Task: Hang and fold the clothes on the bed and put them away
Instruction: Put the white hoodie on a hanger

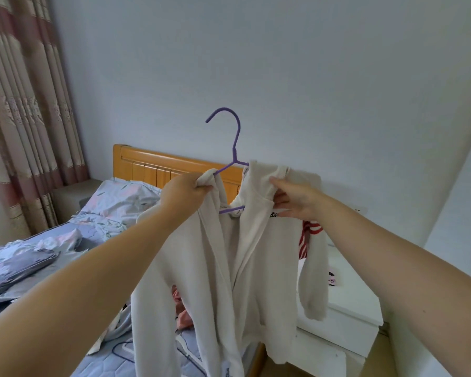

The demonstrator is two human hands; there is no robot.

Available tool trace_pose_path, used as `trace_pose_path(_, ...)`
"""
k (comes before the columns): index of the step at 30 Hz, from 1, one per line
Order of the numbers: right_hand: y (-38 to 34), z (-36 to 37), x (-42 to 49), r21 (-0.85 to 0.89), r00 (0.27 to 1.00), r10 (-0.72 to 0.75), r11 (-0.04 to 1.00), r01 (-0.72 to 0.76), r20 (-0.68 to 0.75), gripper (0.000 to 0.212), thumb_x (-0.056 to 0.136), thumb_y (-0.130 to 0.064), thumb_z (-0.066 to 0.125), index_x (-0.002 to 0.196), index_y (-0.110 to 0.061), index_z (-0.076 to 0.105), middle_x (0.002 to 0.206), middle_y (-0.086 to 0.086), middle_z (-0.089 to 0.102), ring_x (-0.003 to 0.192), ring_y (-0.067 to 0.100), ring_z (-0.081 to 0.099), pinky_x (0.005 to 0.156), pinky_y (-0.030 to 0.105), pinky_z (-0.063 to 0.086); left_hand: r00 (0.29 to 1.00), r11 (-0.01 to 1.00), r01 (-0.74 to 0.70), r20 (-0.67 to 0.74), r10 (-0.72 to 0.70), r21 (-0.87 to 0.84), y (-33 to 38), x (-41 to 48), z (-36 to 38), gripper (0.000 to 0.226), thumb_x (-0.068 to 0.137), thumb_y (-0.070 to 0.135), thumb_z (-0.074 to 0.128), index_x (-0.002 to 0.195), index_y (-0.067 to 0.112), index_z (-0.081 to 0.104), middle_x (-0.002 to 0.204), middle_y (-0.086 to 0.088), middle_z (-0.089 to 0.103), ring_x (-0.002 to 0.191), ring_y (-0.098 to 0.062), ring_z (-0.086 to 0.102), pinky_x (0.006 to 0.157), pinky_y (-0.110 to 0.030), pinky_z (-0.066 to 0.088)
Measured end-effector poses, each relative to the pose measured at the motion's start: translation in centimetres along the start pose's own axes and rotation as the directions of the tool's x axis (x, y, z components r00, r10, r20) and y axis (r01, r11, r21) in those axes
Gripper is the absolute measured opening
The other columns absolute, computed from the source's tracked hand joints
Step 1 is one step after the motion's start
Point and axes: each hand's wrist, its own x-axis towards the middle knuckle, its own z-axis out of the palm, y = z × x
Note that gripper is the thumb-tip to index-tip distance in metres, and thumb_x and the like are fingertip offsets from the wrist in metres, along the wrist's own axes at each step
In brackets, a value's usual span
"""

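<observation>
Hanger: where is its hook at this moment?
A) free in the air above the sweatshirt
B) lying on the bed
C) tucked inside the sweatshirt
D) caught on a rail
A: the purple hook of the hanger stands free against the wall, caught on nothing, above the sweatshirt, which the left hand and the right hand hold up.

The cream cotton sweatshirt bore black lettering beside the right grip. The thin wire hanger above both grips was purple. Left of the left grip lay pale blue leaf-printed bedding; below the right grip showed a red-and-white striped cloth.
</observation>
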Motion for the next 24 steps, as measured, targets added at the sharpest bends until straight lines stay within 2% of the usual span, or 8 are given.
trace_pose_path(3, -2.0, 0.8, 0.3, 0.174, 0.99, -0.138, 0.974, 0.141, -0.034, 0.009, 0.098, -0.015, 0.05, 0.1, -0.012, 0.058, 0.101, 0.007, 0.061, 0.083, 0.017, 0.06, 0.071, 0.03, 0.051, 0.998, 0.995, -0.065, 0.025, 0.063, 0.074, 0.7, 0.3, -0.4, 0.018, 0.092, 0.032, 0.057, 0.1, 0.019, 0.066, 0.084, 0.0, 0.062, 0.081, -0.023, 0.055, 0.065, -0.028, 0.034)
trace_pose_path(7, -6.7, 0.2, -0.1, 0.075, 0.935, -0.269, 0.953, 0.293, -0.229, 0.037, 0.1, -0.012, 0.046, 0.133, 0.004, 0.041, 0.124, 0.014, 0.053, 0.113, 0.028, 0.056, 0.091, 0.041, 0.048, 0.992, 0.983, -0.111, 0.075, 0.101, 0.147, 0.6, -0.2, -0.3, 0.023, 0.092, 0.033, 0.058, 0.109, 0.021, 0.067, 0.092, 0.0, 0.064, 0.082, -0.019, 0.053, 0.065, -0.027, 0.032)
trace_pose_path(11, -9.2, -0.4, -0.9, 0.237, 0.905, -0.363, 0.88, 0.411, -0.221, 0.025, 0.099, -0.008, 0.046, 0.119, 0.007, 0.048, 0.099, 0.011, 0.053, 0.088, 0.023, 0.058, 0.073, 0.033, 0.051, 0.991, 0.988, -0.109, 0.087, 0.099, 0.113, 0.4, -0.8, -0.2, 0.025, 0.091, 0.031, 0.06, 0.111, 0.02, 0.067, 0.101, -0.004, 0.068, 0.092, -0.024, 0.059, 0.069, -0.028, 0.036)
trace_pose_path(13, -8.3, 0.0, -0.6, 0.378, 0.952, -0.297, 0.875, 0.302, -0.072, 0.007, 0.099, -0.009, 0.048, 0.104, -0.004, 0.051, 0.082, 0.006, 0.06, 0.07, 0.015, 0.063, 0.063, 0.029, 0.055, 0.994, 0.992, -0.084, 0.083, 0.077, 0.09, 0.3, -0.7, -0.4, 0.021, 0.089, 0.031, 0.061, 0.106, 0.019, 0.068, 0.097, -0.003, 0.068, 0.093, -0.026, 0.059, 0.069, -0.029, 0.037)
trace_pose_path(15, -6.6, 0.4, -0.6, 0.036, 0.983, -0.169, 0.985, 0.167, 0.074, 0.005, 0.096, -0.008, 0.054, 0.1, -0.007, 0.052, 0.076, 0.005, 0.06, 0.061, 0.012, 0.062, 0.053, 0.025, 0.055, 0.994, 0.996, -0.073, 0.091, 0.068, 0.051, 0.0, -0.6, -0.6, 0.017, 0.089, 0.03, 0.062, 0.101, 0.02, 0.069, 0.092, -0.001, 0.067, 0.09, -0.025, 0.06, 0.069, -0.03, 0.039)
trace_pose_path(17, -5.7, 0.4, -0.5, -0.353, 0.989, -0.15, 0.924, 0.144, 0.013, 0.012, 0.089, -0.006, 0.063, 0.098, -0.005, 0.055, 0.079, 0.005, 0.058, 0.065, 0.012, 0.057, 0.054, 0.026, 0.051, 0.99, 0.996, -0.082, 0.119, 0.079, 0.025, -0.2, -0.7, -0.8, 0.017, 0.089, 0.03, 0.062, 0.099, 0.019, 0.069, 0.091, 0.0, 0.067, 0.087, -0.023, 0.06, 0.072, -0.033, 0.044)
trace_pose_path(22, -6.6, 0.3, -0.4, -0.702, 0.965, -0.246, 0.703, 0.112, -0.092, 0.021, 0.086, -0.02, 0.068, 0.086, -0.003, 0.055, 0.073, 0.008, 0.053, 0.062, 0.018, 0.052, 0.053, 0.025, 0.043, 0.964, 0.988, -0.154, 0.22, 0.151, -0.005, -0.3, -1.0, -1.2, 0.009, 0.088, 0.026, 0.064, 0.082, 0.02, 0.064, 0.081, -0.002, 0.065, 0.076, -0.02, 0.057, 0.062, -0.027, 0.04)
trace_pose_path(24, -6.9, 0.6, -0.1, -0.669, 0.903, -0.419, 0.699, 0.253, -0.097, 0.025, 0.089, -0.023, 0.063, 0.075, -0.005, 0.053, 0.068, 0.01, 0.047, 0.061, 0.02, 0.048, 0.058, 0.026, 0.042, 0.954, 0.986, -0.164, 0.249, 0.168, -0.037, 0.0, -1.1, -1.2, 0.006, 0.087, 0.023, 0.065, 0.081, 0.023, 0.064, 0.079, -0.002, 0.064, 0.076, -0.021, 0.057, 0.063, -0.027, 0.04)
